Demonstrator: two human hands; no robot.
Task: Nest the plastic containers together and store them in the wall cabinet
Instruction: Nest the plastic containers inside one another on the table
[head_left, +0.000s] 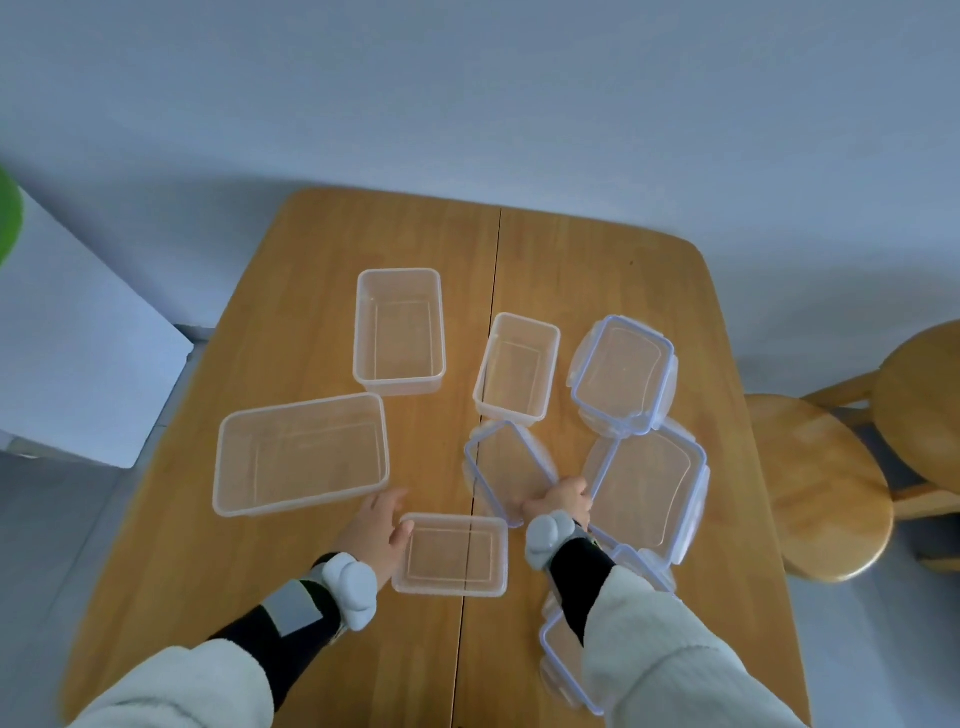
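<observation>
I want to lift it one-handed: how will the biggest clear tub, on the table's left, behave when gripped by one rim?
Probably light: the biggest tub is empty, thin clear plastic. Its long walls may flex under a one-sided grip. Low and wide, it seems unlikely to tip, and may slide on the smooth wooden table.

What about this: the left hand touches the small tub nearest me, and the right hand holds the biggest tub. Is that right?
Not quite. The head view shows the right hand gripping a blue-rimmed lid, not the biggest tub, which lies off to its left. The left hand does touch the small tub nearest you.
</observation>
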